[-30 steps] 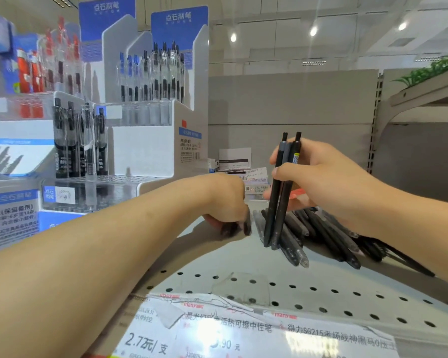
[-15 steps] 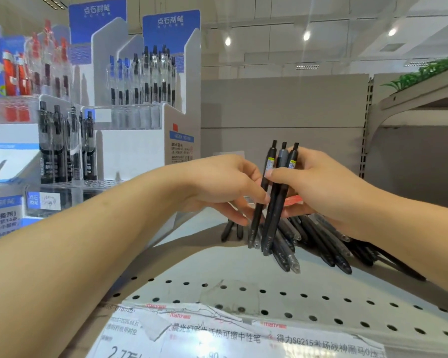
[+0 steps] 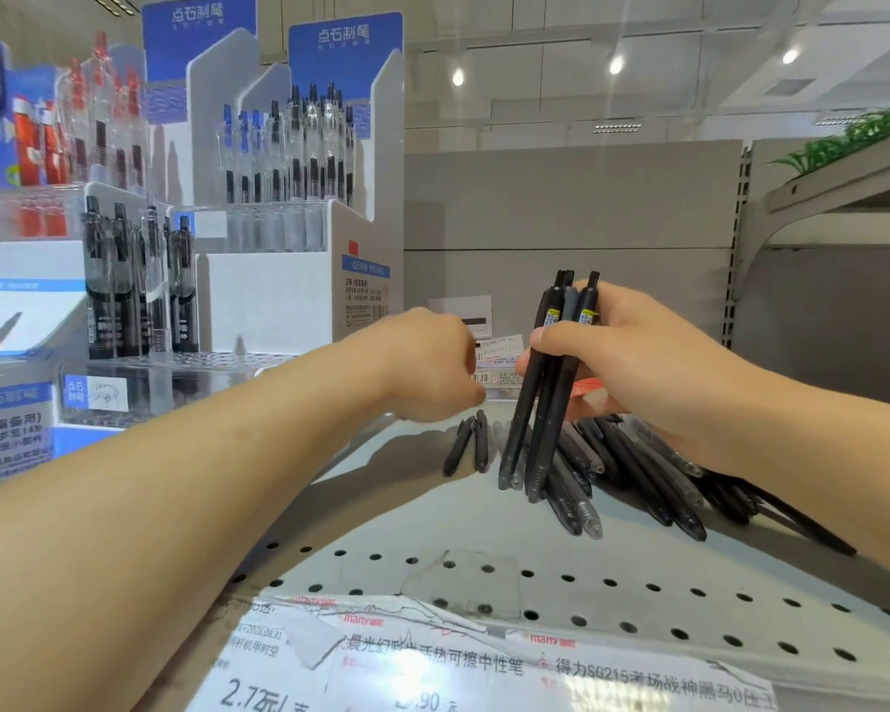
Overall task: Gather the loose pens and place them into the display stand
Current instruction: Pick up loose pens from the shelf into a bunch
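Display stand (image 3: 278,300) far left of pile, part-filled. Left hand (image 3: 432,372) now withdrawn from bundle, lowered toward two stray pens (image 3: 468,444) at pile's left edge; fingers curled, grip hidden, cannot tell. Bundle (image 3: 545,393) over pile (image 3: 638,470), now three pens, gripped upright by right hand (image 3: 648,367). Gathering ongoing; nothing placed in stand yet.

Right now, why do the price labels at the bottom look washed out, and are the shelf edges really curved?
Head view: ceiling lights throw white glare across the glossy price labels, blotting some print; the wide-angle lens bows the perforated shelf; the left display stands look slightly soft.
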Demonstrator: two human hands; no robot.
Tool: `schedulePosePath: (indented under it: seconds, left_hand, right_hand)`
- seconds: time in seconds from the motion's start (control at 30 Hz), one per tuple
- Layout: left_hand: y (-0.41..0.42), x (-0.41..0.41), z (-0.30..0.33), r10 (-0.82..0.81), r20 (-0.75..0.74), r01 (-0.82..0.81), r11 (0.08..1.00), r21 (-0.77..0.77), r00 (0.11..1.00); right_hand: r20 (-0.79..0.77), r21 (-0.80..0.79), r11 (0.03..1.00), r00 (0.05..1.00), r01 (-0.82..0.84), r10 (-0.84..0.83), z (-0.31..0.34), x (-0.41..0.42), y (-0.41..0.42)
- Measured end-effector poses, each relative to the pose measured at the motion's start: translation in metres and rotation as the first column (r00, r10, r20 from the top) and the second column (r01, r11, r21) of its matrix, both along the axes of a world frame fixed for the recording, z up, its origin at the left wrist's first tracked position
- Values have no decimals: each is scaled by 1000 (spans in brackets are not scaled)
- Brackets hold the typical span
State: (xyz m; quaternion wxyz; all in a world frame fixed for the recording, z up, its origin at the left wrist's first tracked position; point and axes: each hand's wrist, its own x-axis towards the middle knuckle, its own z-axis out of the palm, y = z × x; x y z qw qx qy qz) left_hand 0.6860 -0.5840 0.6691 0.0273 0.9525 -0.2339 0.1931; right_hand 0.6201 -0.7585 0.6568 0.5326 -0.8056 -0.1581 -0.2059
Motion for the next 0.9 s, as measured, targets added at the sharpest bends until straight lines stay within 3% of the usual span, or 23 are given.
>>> schedulePosePath:
  seconds: [0.17, 0.27, 0.33, 0.4, 0.5, 0.57, 0.63, 0.7, 0.73, 0.8, 0.9]
  left_hand:
    - [-12, -4, -12, 98, -149, -55, 962, 268, 984]
    - [-14, -9, -11, 119, -150, -74, 959, 273, 981]
    - [-12, -12, -4, 103, -99, -85, 981, 172, 990]
    - [-8, -12, 4, 66, -104, -69, 997, -27, 992]
    - [-1, -11, 15, 10, -115, -42, 958, -284, 993]
    - [0, -11, 18, -105, -162, 1, 842, -539, 981]
    - [-2, -15, 19, -338, -217, 25, 587, -809, 916]
    - [-3, -18, 19, -500, -178, 26, 373, -927, 848]
    - [-3, -18, 19, -538, -161, 37, 337, -941, 827]
    - [-2, -17, 17, -581, -173, 97, 404, -910, 795]
    - [-2, -17, 13, -565, -273, 209, 644, -736, 779]
  right_hand:
    - [19, -21, 1000, 1000, -21, 22, -1, -1, 2]
    - [-16, 20, 996, 996, -83, 83, -2, -2, 3]
    - [-51, 75, 989, 990, -131, 135, -1, -3, 3]
    - [-67, 83, 989, 990, -121, 127, 0, -3, 3]
    - [-95, 128, 985, 988, -113, 125, 1, -1, 1]
    - [-108, 156, 983, 988, -97, 114, 1, -1, 0]
    - [-106, 186, 980, 991, -66, 86, 2, 1, -2]
    - [-101, 230, 973, 993, -31, 56, 2, 3, -4]
    - [-101, 258, 966, 994, -15, 43, 3, 3, -6]
    - [-93, 315, 949, 995, 0, 31, 4, 4, -9]
    - [-54, 324, 946, 998, -9, 28, 4, 5, -10]
